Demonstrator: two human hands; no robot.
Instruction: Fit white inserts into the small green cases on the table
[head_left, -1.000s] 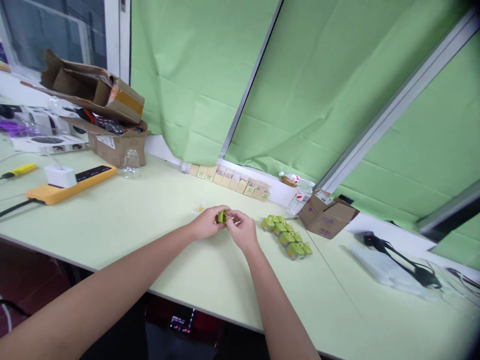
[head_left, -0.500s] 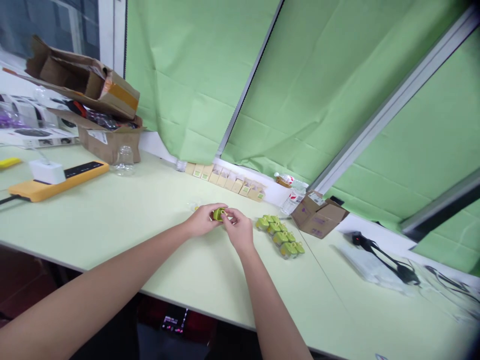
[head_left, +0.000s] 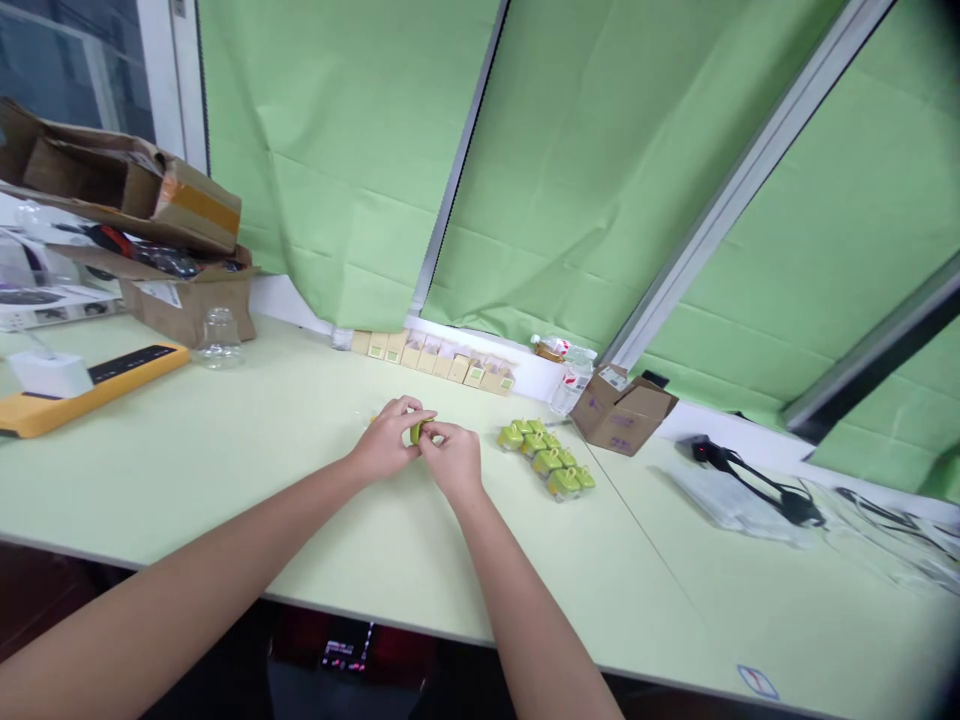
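Both hands meet over the pale table around one small green lid, of which only a sliver shows between the fingers. My left hand is closed round its left side. From the right, my right hand pinches it with thumb and fingertips. To the right of the hands stand several small clear containers with green lids and loop handles, set in close rows. A small clear piece with a bit of yellow lies just behind my left hand, partly hidden.
Small tan boxes line the wall behind. An open carton and a plastic bottle stand back right, near a black cable. At left are an orange power strip, a clear jar and stacked cartons.
The green lid has turned in my fingers, so its top and loop no longer face the camera. The whole view has shifted, and things appear a little further left.
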